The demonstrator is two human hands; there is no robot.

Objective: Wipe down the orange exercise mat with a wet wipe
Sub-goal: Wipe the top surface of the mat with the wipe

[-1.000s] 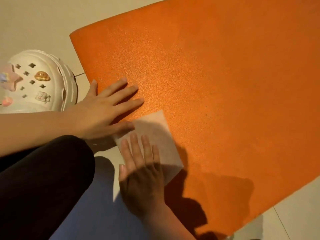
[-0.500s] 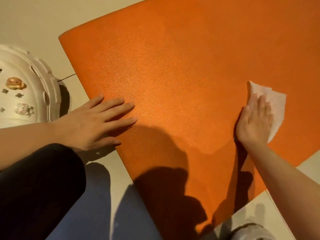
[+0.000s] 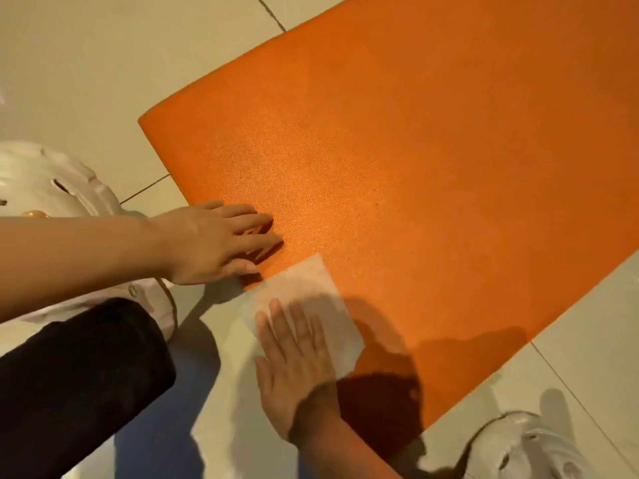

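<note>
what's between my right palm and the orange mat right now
The wet wipe: in the head view, the right hand presses it flat on the orange mat.

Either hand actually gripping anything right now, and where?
Neither grips. Right hand presses flat on the wipe near its lower edge; left hand rests flat on the mat.

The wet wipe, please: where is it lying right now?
Head view, lower centre: the wet wipe lies over the mat's near edge, under the right hand, beside the left hand.
</note>
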